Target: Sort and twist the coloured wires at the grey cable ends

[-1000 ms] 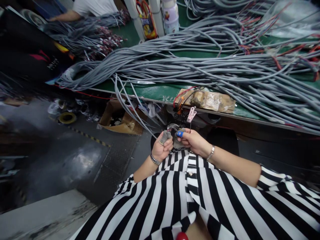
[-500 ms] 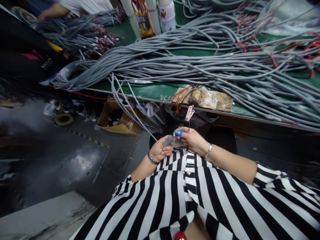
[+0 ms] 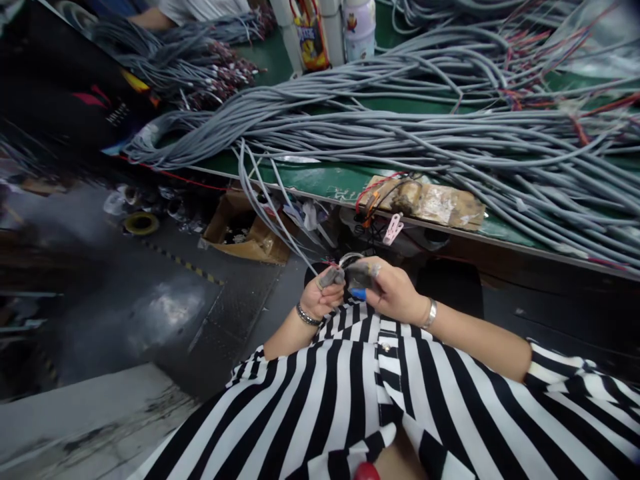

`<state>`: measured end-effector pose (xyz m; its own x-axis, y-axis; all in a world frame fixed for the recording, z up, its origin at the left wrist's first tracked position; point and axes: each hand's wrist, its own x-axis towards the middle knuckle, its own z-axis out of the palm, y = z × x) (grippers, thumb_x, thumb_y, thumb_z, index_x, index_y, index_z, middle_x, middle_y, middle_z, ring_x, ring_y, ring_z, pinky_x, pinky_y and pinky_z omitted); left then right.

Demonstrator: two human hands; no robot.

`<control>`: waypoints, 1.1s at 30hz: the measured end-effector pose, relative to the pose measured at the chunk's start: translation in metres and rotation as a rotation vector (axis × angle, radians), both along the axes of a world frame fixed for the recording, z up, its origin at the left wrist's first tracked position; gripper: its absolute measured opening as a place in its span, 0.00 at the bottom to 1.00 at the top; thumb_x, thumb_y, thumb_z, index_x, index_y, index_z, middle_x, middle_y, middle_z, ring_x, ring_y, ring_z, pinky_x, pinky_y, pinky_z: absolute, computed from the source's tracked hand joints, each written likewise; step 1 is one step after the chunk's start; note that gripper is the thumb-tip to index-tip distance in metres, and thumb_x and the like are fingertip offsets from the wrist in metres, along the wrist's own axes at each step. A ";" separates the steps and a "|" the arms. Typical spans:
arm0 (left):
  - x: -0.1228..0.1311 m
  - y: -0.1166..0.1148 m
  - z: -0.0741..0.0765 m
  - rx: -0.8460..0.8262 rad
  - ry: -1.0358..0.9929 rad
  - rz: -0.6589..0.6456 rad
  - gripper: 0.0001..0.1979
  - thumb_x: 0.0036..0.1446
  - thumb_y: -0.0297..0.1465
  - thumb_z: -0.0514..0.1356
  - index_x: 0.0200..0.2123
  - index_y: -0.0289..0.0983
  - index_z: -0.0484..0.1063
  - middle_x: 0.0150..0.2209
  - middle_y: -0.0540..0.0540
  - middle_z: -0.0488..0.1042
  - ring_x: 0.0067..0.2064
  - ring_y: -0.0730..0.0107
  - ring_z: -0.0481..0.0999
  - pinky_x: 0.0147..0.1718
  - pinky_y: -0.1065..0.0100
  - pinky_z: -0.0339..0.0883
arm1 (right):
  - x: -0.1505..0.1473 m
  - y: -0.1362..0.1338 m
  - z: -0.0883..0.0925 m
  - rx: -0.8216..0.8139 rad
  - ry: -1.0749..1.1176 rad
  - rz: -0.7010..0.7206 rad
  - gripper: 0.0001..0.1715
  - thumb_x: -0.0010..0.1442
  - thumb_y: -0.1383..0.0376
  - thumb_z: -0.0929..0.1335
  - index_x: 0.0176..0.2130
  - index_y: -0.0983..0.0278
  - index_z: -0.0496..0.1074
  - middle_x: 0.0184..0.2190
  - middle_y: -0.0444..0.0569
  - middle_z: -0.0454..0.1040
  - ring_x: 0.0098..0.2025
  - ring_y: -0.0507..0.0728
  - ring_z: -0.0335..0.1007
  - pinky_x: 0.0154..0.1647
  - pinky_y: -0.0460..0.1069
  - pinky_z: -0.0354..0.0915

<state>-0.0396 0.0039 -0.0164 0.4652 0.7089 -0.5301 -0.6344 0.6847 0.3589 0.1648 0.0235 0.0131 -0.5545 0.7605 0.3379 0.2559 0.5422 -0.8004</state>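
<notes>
Mid-frame, my left hand [image 3: 320,298] clamps a grey cable [image 3: 309,265]; whether my right hand [image 3: 397,293] grips anything, I can't tell. Tugging could slip that cable loose.

On the green-topped bench [image 3: 315,179] before you stands a lilac bottle [image 3: 359,32] with cartoon decoration. Along your near edge lies a worn cardboard strip [image 3: 450,205], a pink clothespin [image 3: 393,229] just below it. Lower left, you see an open cardboard box [image 3: 270,247], a yellow roll [image 3: 141,224] and yellow-black floor tape [image 3: 183,262]; upper left, a co-worker's white sleeve [image 3: 176,9].
</notes>
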 end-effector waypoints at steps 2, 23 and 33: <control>0.001 -0.001 -0.002 -0.001 0.003 -0.085 0.25 0.68 0.36 0.43 0.23 0.33 0.69 0.12 0.58 0.46 0.09 0.83 0.42 0.12 0.77 0.37 | -0.007 0.002 0.003 0.063 -0.010 0.010 0.28 0.58 0.67 0.65 0.58 0.63 0.64 0.55 0.58 0.68 0.53 0.61 0.67 0.49 0.54 0.66; -0.011 0.032 0.033 0.710 0.539 -0.457 0.21 0.46 0.45 0.69 0.30 0.31 0.74 0.21 0.49 0.70 0.16 0.84 0.58 0.13 0.77 0.48 | 0.056 0.037 -0.033 -1.015 0.510 -0.295 0.28 0.46 0.45 0.75 0.25 0.63 0.63 0.16 0.35 0.53 0.16 0.44 0.40 0.15 0.42 0.39; 0.032 0.045 0.044 0.834 0.669 -0.037 0.17 0.53 0.43 0.65 0.32 0.33 0.71 0.17 0.56 0.63 0.13 0.86 0.55 0.11 0.78 0.44 | 0.044 0.053 -0.003 -1.182 0.608 -0.068 0.30 0.53 0.40 0.68 0.29 0.66 0.70 0.17 0.40 0.60 0.17 0.44 0.35 0.15 0.43 0.32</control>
<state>-0.0074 0.0485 0.0279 0.2884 0.9567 -0.0400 -0.1194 0.0773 0.9898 0.2084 0.0770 0.0103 -0.5011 0.7863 -0.3614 -0.3094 -0.5528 -0.7737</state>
